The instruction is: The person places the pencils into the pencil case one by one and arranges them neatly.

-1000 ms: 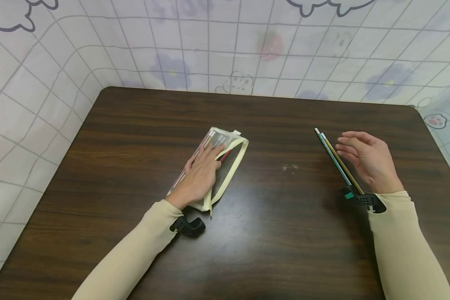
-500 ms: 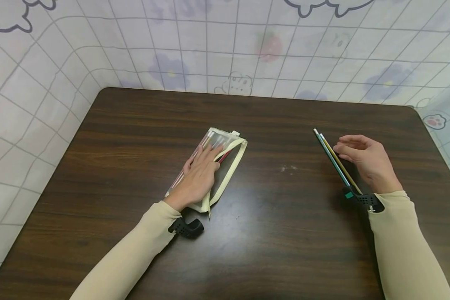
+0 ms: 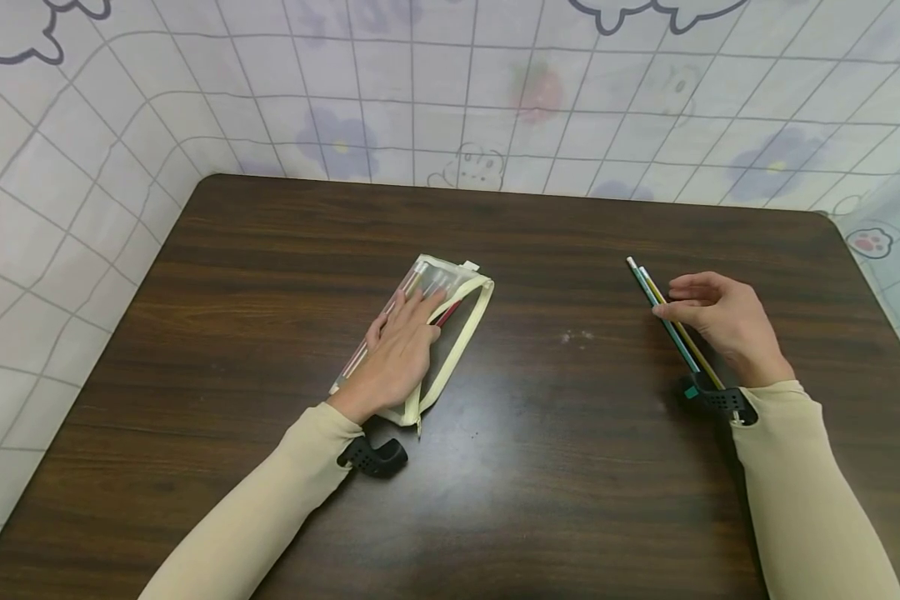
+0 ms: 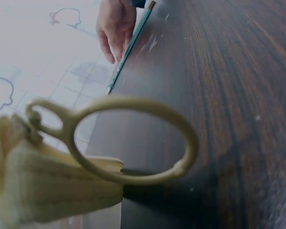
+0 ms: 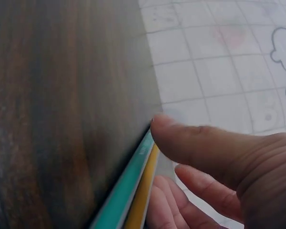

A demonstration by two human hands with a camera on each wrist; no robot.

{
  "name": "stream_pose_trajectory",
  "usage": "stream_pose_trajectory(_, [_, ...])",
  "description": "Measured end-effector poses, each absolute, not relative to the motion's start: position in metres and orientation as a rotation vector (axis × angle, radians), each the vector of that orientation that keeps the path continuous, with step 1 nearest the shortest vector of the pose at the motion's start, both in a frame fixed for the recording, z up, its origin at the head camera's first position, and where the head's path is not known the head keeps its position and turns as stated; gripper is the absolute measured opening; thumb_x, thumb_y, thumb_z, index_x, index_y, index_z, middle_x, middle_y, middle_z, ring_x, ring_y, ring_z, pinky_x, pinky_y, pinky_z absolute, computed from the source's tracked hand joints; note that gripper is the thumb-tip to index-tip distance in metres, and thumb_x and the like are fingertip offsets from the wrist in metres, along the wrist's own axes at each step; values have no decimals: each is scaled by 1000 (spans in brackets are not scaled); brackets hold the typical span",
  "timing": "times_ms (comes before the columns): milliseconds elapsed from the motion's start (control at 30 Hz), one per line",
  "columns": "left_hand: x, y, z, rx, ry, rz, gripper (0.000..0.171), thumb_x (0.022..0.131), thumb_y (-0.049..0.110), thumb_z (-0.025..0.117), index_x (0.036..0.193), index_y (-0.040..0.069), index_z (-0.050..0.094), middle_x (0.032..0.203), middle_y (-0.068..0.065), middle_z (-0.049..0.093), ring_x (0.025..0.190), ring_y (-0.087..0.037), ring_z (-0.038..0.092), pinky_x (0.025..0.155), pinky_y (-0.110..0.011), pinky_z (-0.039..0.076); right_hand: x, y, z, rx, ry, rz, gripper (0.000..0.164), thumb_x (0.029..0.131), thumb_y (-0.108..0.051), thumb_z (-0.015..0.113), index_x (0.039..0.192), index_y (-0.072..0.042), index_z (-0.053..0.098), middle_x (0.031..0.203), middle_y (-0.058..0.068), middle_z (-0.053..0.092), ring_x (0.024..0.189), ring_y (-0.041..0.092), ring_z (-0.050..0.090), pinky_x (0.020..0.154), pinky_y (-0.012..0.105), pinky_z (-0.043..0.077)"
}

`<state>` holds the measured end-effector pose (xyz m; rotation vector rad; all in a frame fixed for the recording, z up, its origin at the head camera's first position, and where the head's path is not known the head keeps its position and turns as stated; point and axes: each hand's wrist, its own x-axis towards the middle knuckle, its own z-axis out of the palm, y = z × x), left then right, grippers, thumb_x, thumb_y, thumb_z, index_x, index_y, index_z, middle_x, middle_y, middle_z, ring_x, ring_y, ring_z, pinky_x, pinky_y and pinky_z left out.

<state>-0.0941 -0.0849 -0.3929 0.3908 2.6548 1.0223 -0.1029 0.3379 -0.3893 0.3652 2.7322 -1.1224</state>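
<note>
My left hand lies spread over a clear pencil case with cream zip edging, pressing on it. The case gapes along its right side, and a red pencil shows at the opening. Close up in the left wrist view are its cream cloth end and a ring-shaped pull. At the right, a green pencil and a yellow pencil lie side by side. My right hand reaches its thumb across both, the tip at the green pencil; its fingers are beside the yellow pencil.
Both hands work over a dark wood-grain table. A white gridded curtain with printed flowers hangs behind its far edge and along the left. A black wrist mount hides the near ends of the two pencils.
My right hand has moved left and its thumb now lies across the two pencils, where before it hovered to their right. The left hand and the pencil case have stayed in place.
</note>
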Motion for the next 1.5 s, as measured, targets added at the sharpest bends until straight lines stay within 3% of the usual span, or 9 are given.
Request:
stream_pose_trajectory(167, [-94,-85,-393,393,2657,1025,60,106,27,26,165,23,28,176,-8,18,166,-28,2,127,-59,7,-104,336,-390,392,2776,-1044,63,92,-46,76,140,-9,59,139,15,64,90,-5,54,80,26,46])
stream_pose_trajectory(267, [-94,-85,-393,394,2656,1028,60,106,28,26,165,23,28,176,-7,18,166,-27,1,127,-59,7,-104,334,-389,401,2799,-1009,59,93,-44,75,138,-10,61,134,14,67,88,-4,55,80,28,46])
stream_pose_trajectory(433, [-94,-85,-392,391,2651,1034,59,106,29,26,165,23,28,176,-8,16,166,-27,1,127,-59,6,-104,330,-388,416,2829,-969,52,94,-41,74,133,-8,64,129,13,68,93,11,59,75,30,46])
stream_pose_trajectory(600, [-94,-85,-392,390,2650,1039,59,106,28,25,165,23,28,176,-9,16,166,-28,1,127,-59,6,-104,327,-387,428,2862,-934,46,95,-37,73,129,-7,67,129,21,68,98,27,59,72,32,45])
stream_pose_trajectory(667, [-94,-84,-392,388,2651,1038,59,106,27,26,165,23,29,176,-8,17,166,-28,1,127,-59,6,-104,327,-388,426,2860,-929,46,95,-38,73,128,-7,67,128,20,69,95,25,60,71,31,46])
stream_pose_trajectory(767, [-94,-84,-392,383,2650,1035,59,105,27,27,165,24,30,176,-4,19,166,-28,1,127,-58,7,-105,329,-387,419,2845,-937,47,94,-40,74,128,-7,67,122,14,71,88,17,61,69,29,48])
stream_pose_trajectory(967, [-94,-84,-392,370,2641,1045,59,105,28,27,164,25,30,175,-1,20,166,-27,1,128,-56,6,-104,332,-385,395,2815,-988,43,96,-35,71,129,-8,68,93,-23,66,80,2,59,68,23,49])
stream_pose_trajectory(1200, [-94,-85,-392,376,2641,1051,59,105,28,28,164,24,31,175,-1,21,166,-27,1,128,-56,6,-103,333,-382,391,2802,-1039,38,98,-29,66,129,-6,68,90,-23,68,77,0,60,67,21,50])
stream_pose_trajectory(1500, [-94,-85,-392,378,2658,1018,60,105,27,27,165,23,30,175,-2,20,166,-29,1,127,-58,7,-104,332,-379,372,2736,-1174,44,103,-27,63,134,3,62,85,-27,66,76,-9,68,71,15,48])
